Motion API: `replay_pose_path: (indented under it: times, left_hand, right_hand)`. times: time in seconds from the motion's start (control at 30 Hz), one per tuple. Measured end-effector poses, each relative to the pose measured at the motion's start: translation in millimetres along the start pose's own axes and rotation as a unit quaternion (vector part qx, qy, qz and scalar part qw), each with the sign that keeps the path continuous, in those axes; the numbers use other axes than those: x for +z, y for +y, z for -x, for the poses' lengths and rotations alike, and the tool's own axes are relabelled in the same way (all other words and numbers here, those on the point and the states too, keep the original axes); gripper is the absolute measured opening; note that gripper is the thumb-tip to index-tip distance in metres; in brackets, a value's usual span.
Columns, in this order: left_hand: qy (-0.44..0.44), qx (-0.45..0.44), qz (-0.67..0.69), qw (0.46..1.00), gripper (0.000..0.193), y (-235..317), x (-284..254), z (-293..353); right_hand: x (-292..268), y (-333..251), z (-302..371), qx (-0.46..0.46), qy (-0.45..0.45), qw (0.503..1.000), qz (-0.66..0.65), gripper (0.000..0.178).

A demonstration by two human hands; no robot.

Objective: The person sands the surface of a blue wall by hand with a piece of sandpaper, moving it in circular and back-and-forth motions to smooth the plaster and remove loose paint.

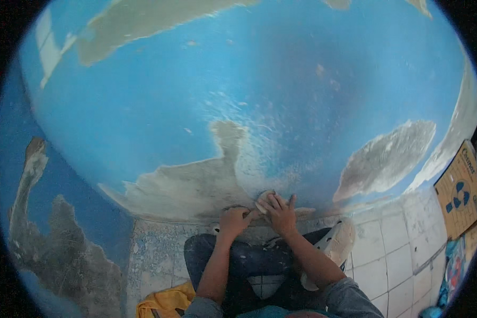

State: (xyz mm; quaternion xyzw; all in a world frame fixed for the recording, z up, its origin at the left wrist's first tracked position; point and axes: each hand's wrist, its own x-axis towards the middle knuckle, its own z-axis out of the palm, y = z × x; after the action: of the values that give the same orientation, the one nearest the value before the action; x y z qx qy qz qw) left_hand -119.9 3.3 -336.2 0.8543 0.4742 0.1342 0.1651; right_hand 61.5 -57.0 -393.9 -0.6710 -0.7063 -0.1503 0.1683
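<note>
Low on the wall (196, 188), the right hand's fingers grasp a pale pad (261, 208); the left hand (234, 222) curls beside it — gripping or not, I cannot tell. Bent legs (252, 259) crowd close — yellow cloth (167, 302) left, cardboard (461, 193) right.

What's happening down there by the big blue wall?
Someone's bare right hand seems to press a small pale pad against the blue painted wall, low down near a rough grey patch. The bare left hand is at the wall's foot; its grip is unclear. Pale square floor tiles lie below.
</note>
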Motion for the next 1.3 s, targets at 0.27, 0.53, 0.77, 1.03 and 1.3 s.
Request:
replay_pose_path:
  times: [0.27, 0.53, 0.77, 1.03, 1.3]
  left_hand:
    - [0.196, -0.055, 0.080, 0.976, 0.037, -2, 17, 11]
    - [0.211, -0.040, 0.088, 0.973, 0.038, -8, 23, 18]
    - [0.261, -0.019, 0.040, 0.964, 0.035, 7, 45, 11]
    - [0.228, -0.076, 0.081, 0.967, 0.039, -24, 56, 17]
    - [0.172, -0.058, 0.174, 0.968, 0.042, 8, 34, 27]
  right_hand:
    - [-74, 19, -18, 0.031, 0.173, 0.982, 0.074, 0.065]
    - [-181, -6, -114, 0.097, 0.293, 0.949, 0.061, 0.094]
    - [11, -26, 13, 0.039, 0.059, 0.994, 0.089, 0.074]
    - [-95, -25, -74, 0.076, 0.245, 0.964, 0.065, 0.078]
    - [-96, -12, -66, 0.069, 0.227, 0.966, 0.106, 0.081]
